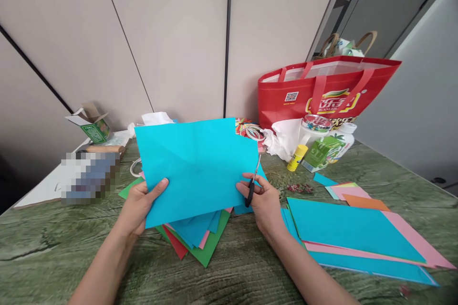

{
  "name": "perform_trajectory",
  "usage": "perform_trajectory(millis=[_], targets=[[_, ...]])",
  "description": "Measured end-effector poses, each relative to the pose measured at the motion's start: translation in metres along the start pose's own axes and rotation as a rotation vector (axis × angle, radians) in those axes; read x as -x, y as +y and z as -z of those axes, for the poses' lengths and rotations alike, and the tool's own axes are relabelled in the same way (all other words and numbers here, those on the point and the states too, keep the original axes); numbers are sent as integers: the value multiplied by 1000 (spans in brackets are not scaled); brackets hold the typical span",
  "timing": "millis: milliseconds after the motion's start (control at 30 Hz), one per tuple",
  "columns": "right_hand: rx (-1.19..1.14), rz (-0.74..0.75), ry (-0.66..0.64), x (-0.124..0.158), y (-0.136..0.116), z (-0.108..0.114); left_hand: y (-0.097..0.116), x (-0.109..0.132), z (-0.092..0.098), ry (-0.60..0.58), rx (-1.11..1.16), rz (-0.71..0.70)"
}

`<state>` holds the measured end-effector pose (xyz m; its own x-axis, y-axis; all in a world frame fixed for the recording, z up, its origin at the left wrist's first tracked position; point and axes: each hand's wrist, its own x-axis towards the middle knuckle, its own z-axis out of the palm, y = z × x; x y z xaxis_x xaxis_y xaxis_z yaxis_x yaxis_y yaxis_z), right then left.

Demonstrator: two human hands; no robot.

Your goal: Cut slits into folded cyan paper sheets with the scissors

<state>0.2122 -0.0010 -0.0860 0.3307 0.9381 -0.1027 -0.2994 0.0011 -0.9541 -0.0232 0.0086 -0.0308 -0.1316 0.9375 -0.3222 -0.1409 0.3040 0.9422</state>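
Note:
A bright blue sheet of paper is held up over the table, with a notch missing at its upper right corner. My left hand grips its lower left edge, thumb on the front. In my right hand is a pair of black-handled scissors, blades pointing up, beside the sheet's right edge. The fingertips of that hand meet the paper's edge; whether they also pinch it I cannot tell. Beneath the sheet lies a loose pile of coloured paper, with a green sheet and a red sheet sticking out.
At right lies a stack of blue and pink sheets, with small paper scraps behind it. A yellow glue stick, a green carton, a lidded jar and a red bag stand behind. An opened box stands back left.

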Motion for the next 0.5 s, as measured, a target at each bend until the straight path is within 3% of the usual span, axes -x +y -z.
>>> perform_trajectory(millis=[267, 500], targets=[[-50, 173, 79, 3, -3, 0, -11, 1, -3, -201, 67, -88], [-62, 163, 94, 5, -5, -1, -3, 8, -4, -161, 113, -57]])
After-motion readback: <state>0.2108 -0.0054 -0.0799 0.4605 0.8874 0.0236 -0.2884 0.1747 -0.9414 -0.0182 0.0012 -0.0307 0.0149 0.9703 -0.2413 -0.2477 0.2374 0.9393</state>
